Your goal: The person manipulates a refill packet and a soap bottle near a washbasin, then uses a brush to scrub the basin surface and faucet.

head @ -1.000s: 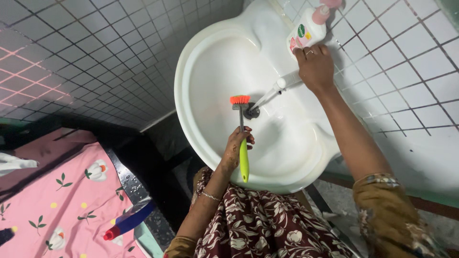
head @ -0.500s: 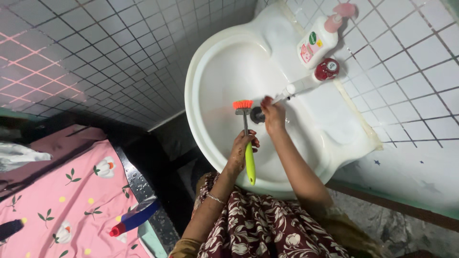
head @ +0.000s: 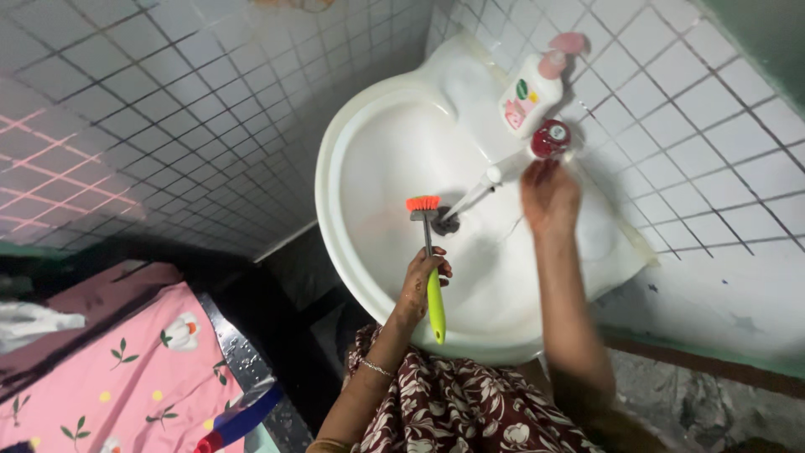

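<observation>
A white wash basin (head: 377, 159) is fixed to a tiled wall. My left hand (head: 422, 283) grips a brush (head: 430, 264) with a green handle and orange bristles, held over the bowl with the bristle head beside the drain (head: 446, 223). My right hand (head: 549, 195) is raised near the white tap (head: 495, 178) and just below its red knob (head: 550, 137), fingers loosely curled and blurred; whether it touches the knob I cannot tell. A white pump bottle (head: 532, 92) with a pink top stands on the basin's rim behind the knob.
White tiled walls (head: 168, 126) surround the basin. A pink flowered cloth (head: 109, 377) lies at lower left, with a blue and red object (head: 243, 418) beside it. My patterned maroon garment (head: 453, 411) fills the bottom middle.
My right hand left the tap knob, dropped near the drain, then rose back toward the knob. The left hand kept hold of the brush over the bowl.
</observation>
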